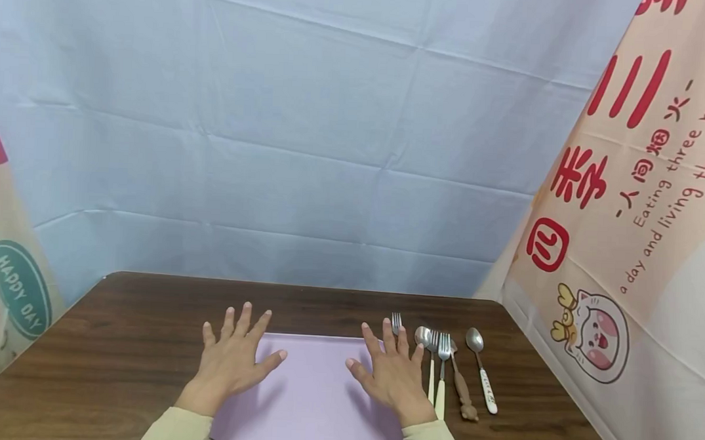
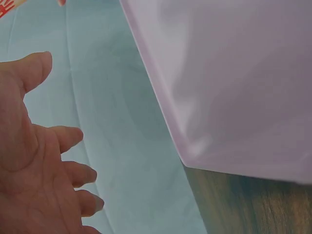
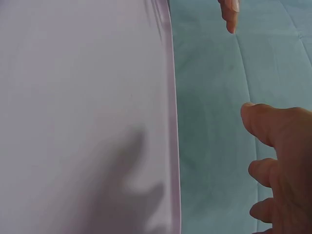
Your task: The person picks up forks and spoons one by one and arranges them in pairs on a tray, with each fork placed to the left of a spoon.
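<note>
Both hands are held palm down with fingers spread, over a pale purple tray [image 1: 312, 389] on the table. My left hand [image 1: 234, 359] hovers at the tray's left side and grips nothing. Over the right side is my right hand [image 1: 392, 373], also with nothing in it. Both cast shadows on the tray. Just right of the right hand lie a fork [image 1: 443, 375], a second fork [image 1: 432, 364] and a spoon [image 1: 423, 336]. Another fork [image 1: 396, 322] shows partly behind the fingers. In the left wrist view the thumb and fingers [image 2: 70, 139] extend apart from the tray corner.
Farther right are a utensil with a brown animal-shaped handle [image 1: 462, 385] and a spoon with a white patterned handle [image 1: 482, 367]. The dark wooden table [image 1: 117, 341] is bounded by a light blue cloth [image 1: 297, 139] behind and a printed cloth [image 1: 640, 259] at right.
</note>
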### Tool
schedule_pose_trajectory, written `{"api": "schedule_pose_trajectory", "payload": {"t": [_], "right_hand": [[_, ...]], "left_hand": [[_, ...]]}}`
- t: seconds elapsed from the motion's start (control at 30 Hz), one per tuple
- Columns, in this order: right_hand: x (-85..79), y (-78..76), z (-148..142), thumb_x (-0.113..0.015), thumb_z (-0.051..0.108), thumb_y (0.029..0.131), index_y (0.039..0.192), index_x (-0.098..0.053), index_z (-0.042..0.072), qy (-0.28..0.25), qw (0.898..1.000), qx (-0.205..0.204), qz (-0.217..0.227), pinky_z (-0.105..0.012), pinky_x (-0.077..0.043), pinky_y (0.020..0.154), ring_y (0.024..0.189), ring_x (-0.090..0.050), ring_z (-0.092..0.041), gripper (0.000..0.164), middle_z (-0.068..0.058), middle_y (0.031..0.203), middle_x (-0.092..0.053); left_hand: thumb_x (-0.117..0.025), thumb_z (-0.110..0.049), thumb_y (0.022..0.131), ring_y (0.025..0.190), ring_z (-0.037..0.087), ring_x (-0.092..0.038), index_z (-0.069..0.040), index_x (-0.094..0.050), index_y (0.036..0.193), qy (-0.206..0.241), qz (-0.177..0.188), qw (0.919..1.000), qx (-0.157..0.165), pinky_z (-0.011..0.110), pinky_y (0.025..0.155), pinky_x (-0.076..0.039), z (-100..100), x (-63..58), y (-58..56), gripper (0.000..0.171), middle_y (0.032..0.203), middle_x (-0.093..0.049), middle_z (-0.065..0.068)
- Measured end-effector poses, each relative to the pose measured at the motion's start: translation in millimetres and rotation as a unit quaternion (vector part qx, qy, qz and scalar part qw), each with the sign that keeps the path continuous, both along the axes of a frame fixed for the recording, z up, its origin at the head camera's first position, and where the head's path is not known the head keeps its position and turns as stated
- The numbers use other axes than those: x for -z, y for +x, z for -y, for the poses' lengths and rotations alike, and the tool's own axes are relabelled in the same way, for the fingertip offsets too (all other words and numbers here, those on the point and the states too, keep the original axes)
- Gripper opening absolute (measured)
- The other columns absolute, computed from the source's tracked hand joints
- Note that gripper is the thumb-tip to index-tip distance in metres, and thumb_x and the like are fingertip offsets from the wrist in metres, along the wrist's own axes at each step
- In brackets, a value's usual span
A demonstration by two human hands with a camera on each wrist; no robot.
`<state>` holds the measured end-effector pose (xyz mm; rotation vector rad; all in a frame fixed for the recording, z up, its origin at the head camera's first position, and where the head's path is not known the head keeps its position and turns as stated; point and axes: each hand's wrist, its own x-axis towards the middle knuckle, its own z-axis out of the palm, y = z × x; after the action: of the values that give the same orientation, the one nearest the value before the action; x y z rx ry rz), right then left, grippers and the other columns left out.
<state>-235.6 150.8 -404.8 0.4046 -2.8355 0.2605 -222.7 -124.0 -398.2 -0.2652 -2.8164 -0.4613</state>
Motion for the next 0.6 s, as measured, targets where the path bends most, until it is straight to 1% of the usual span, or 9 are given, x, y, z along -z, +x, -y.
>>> {"api": "schedule_pose_trajectory", "payload": {"t": [0.1, 0.17, 0.23, 0.3, 0.37, 0.43, 0.53, 0.6], "right_hand": [[0.0, 0.1, 0.2, -0.044, 0.058, 0.085, 0.141, -0.034, 0.018, -0.006, 1.000, -0.003, 0.003, -0.076, -0.016, 0.095, 0.127, -0.015, -0.047, 0.069, -0.025, 0.145, -0.022], [-0.6, 0.2, 0.1, -0.048, 0.056, 0.083, 0.140, -0.035, 0.016, -0.012, 1.000, -0.006, 0.005, -0.075, -0.020, 0.094, 0.125, -0.021, -0.048, 0.071, -0.028, 0.143, -0.024], [-1.2, -0.3, -0.5, -0.054, 0.051, 0.082, 0.138, -0.038, 0.012, -0.014, 1.000, -0.009, 0.001, -0.073, -0.030, 0.091, 0.120, -0.031, -0.049, 0.071, -0.031, 0.139, -0.030], [-2.3, -1.1, -1.2, -0.060, 0.045, 0.080, 0.133, -0.044, 0.008, -0.014, 1.000, -0.012, -0.007, -0.067, -0.041, 0.084, 0.110, -0.042, -0.049, 0.067, -0.032, 0.132, -0.039], [-3.0, -2.0, -1.9, -0.063, 0.041, 0.078, 0.126, -0.050, 0.004, -0.005, 1.000, -0.015, -0.019, -0.058, -0.050, 0.072, 0.097, -0.053, -0.044, 0.062, -0.030, 0.121, -0.050], [-3.3, -2.8, -2.4, -0.065, 0.038, 0.077, 0.117, -0.056, 0.003, 0.002, 0.999, -0.019, -0.027, -0.050, -0.053, 0.061, 0.084, -0.059, -0.038, 0.054, -0.024, 0.108, -0.059], [-3.3, -2.9, -2.7, -0.066, 0.036, 0.075, 0.105, -0.061, 0.004, -0.001, 0.999, -0.026, -0.033, -0.043, -0.051, 0.051, 0.071, -0.061, -0.030, 0.044, -0.014, 0.091, -0.065], [-3.4, -2.2, -2.7, -0.067, 0.033, 0.073, 0.099, -0.063, 0.005, -0.009, 0.999, -0.029, -0.037, -0.041, -0.051, 0.048, 0.067, -0.061, -0.028, 0.039, -0.011, 0.085, -0.066]], "left_hand": [[-0.045, -0.063, 0.081, 0.129, 0.047, -0.007, -0.014, -0.033, 0.141, 0.000, 0.004, 1.0000, 0.000, 0.076, 0.097, -0.004, 0.0, -0.5, -0.6, 0.078, 0.145, -0.018, 0.025], [-0.046, -0.061, 0.082, 0.127, 0.048, -0.011, -0.013, -0.034, 0.140, -0.003, 0.009, 1.0000, -0.001, 0.076, 0.097, -0.008, 0.0, -1.3, -1.2, 0.077, 0.144, -0.019, 0.028], [-0.049, -0.058, 0.082, 0.124, 0.051, -0.020, -0.009, -0.037, 0.138, -0.008, 0.016, 0.9998, -0.001, 0.075, 0.096, -0.016, 0.3, -2.8, -1.4, 0.076, 0.141, -0.025, 0.032], [-0.055, -0.052, 0.081, 0.117, 0.051, -0.034, -0.005, -0.042, 0.134, -0.018, 0.020, 0.9996, -0.001, 0.072, 0.092, -0.030, 0.7, -4.6, -1.4, 0.072, 0.134, -0.036, 0.033], [-0.060, -0.046, 0.079, 0.106, 0.047, -0.047, -0.001, -0.048, 0.127, -0.027, 0.023, 0.9994, 0.000, 0.064, 0.083, -0.044, 1.3, -6.6, -0.7, 0.067, 0.125, -0.047, 0.031], [-0.064, -0.040, 0.076, 0.096, 0.042, -0.054, 0.001, -0.053, 0.121, -0.035, 0.026, 0.9990, 0.000, 0.057, 0.072, -0.052, 2.0, -8.2, 0.6, 0.062, 0.116, -0.055, 0.028], [-0.067, -0.034, 0.074, 0.086, 0.037, -0.059, 0.003, -0.056, 0.114, -0.041, 0.030, 0.9987, -0.003, 0.050, 0.059, -0.054, 3.0, -9.5, 2.6, 0.055, 0.107, -0.061, 0.023], [-0.067, -0.032, 0.074, 0.083, 0.036, -0.060, 0.002, -0.057, 0.112, -0.042, 0.030, 0.9987, -0.005, 0.048, 0.056, -0.054, 3.2, -9.9, 3.3, 0.052, 0.103, -0.062, 0.022]]}}
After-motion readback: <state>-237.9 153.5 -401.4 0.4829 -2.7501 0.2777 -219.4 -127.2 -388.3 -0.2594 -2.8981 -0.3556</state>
